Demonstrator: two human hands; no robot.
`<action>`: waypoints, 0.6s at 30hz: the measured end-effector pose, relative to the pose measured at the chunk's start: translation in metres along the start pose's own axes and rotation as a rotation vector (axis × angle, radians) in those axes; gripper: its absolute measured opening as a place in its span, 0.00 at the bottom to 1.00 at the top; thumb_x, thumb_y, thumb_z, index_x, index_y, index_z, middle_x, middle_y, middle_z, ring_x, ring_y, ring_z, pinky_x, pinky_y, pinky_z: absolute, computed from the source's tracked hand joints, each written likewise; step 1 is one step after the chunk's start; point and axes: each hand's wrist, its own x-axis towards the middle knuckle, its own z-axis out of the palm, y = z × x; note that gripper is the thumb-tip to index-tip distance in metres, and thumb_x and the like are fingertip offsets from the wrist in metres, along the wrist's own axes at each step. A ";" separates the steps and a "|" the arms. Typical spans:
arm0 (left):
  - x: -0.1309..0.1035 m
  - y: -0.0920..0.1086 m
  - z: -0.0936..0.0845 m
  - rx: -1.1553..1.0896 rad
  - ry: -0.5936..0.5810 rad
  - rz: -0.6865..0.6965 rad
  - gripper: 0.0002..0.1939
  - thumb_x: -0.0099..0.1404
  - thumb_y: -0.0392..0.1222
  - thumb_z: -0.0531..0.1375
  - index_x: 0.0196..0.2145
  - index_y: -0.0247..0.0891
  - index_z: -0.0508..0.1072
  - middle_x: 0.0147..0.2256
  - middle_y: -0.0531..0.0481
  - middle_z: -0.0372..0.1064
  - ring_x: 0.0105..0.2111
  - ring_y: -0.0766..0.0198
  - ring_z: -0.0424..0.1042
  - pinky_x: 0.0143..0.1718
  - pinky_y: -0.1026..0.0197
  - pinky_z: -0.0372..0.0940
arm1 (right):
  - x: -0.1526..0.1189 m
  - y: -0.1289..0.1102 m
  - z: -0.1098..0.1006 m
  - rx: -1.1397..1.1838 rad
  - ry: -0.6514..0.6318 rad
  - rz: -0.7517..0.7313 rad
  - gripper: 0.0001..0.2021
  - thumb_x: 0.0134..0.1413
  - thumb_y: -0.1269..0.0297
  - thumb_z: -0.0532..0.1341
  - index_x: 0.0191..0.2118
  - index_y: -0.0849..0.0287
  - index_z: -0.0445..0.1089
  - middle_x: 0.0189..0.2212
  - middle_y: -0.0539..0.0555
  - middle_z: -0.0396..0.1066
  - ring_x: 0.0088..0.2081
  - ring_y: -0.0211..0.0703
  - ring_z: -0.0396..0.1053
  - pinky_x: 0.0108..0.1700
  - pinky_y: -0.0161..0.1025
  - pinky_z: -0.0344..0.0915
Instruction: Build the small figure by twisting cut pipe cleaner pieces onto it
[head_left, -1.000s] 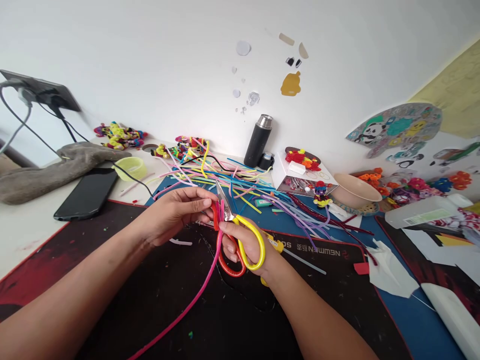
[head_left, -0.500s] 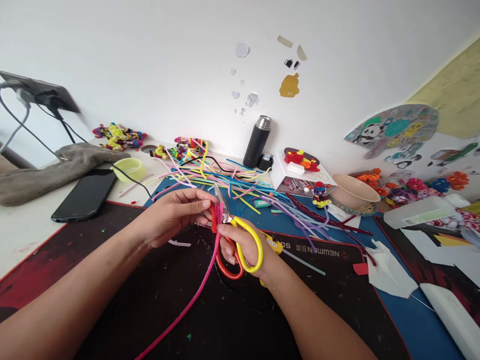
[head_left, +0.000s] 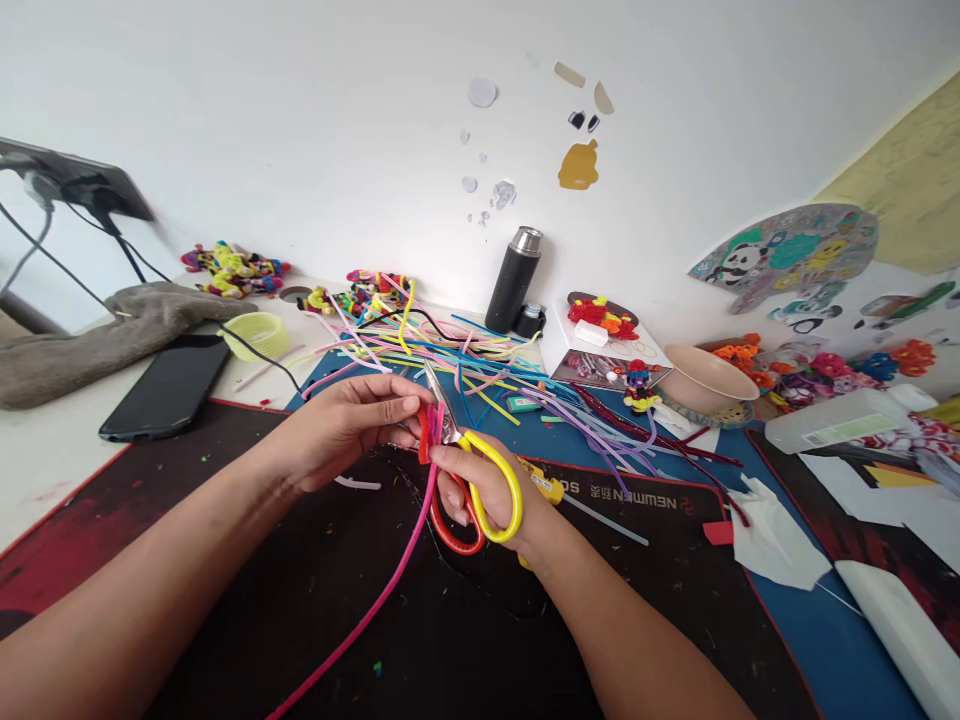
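Observation:
My left hand (head_left: 375,415) pinches a short red pipe cleaner piece (head_left: 424,435) between thumb and fingers. My right hand (head_left: 476,480) is closed around a pair of scissors (head_left: 495,500) with one yellow and one red handle loop, blades pointing up and away. A long pink pipe cleaner (head_left: 401,570) runs from between my hands down to the lower left; its upper end stands beside the red piece, and my right thumb and fingertips press on it. Whether the left fingers also touch the pink one is hidden.
Many coloured pipe cleaners (head_left: 480,375) lie behind my hands. A black thermos (head_left: 514,280) stands at the wall. A yellow glue gun (head_left: 544,485) lies by my right wrist, a phone (head_left: 169,390) at left, a beige bowl (head_left: 709,385) at right, and a black mat (head_left: 487,640) below.
Both hands keep nearly the same pose, with the scissors and pink pipe cleaner in place. The whole view has shifted very slightly.

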 end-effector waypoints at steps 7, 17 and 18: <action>0.001 -0.002 0.000 0.006 0.028 -0.005 0.21 0.51 0.51 0.85 0.37 0.36 0.90 0.31 0.45 0.82 0.29 0.63 0.81 0.31 0.67 0.78 | 0.000 -0.006 0.003 0.039 -0.009 0.010 0.21 0.56 0.46 0.73 0.28 0.56 0.67 0.14 0.43 0.64 0.14 0.32 0.57 0.18 0.32 0.53; 0.001 -0.002 -0.001 -0.008 0.016 -0.005 0.21 0.51 0.51 0.85 0.36 0.35 0.90 0.31 0.45 0.82 0.29 0.61 0.81 0.31 0.65 0.79 | 0.000 -0.007 0.005 0.030 -0.014 -0.001 0.19 0.57 0.48 0.71 0.27 0.56 0.67 0.14 0.43 0.64 0.14 0.32 0.57 0.18 0.33 0.53; 0.001 -0.002 -0.001 -0.006 0.014 -0.007 0.20 0.51 0.51 0.85 0.36 0.35 0.90 0.31 0.45 0.82 0.29 0.61 0.81 0.31 0.65 0.79 | 0.000 -0.007 0.005 0.034 -0.016 -0.002 0.19 0.56 0.48 0.71 0.28 0.56 0.67 0.14 0.43 0.64 0.14 0.32 0.57 0.18 0.33 0.54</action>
